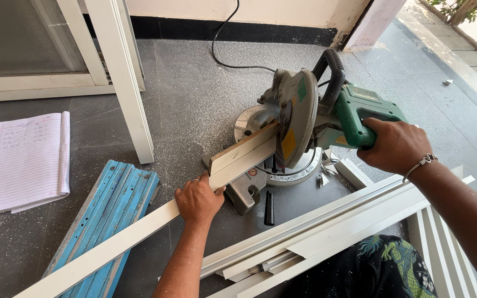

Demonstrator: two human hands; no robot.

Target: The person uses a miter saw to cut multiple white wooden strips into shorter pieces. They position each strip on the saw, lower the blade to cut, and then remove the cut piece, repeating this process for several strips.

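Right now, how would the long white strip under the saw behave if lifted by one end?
The white strip looks long and thin, so it would probably sag or wobble. It seems hollow, likely light. The left hand presses it flat, suggesting it slides easily on the saw.

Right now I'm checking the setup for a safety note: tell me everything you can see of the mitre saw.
The mitre saw sits on the grey, dust-speckled floor. It has a green motor housing with a black top handle, a grey metal blade guard with a yellow label, and a round grey base. Its head is lowered onto the long white profile strip lying across the base. A black cord runs back toward the wall. The right hand grips the green handle; the left hand presses the strip beside the base.
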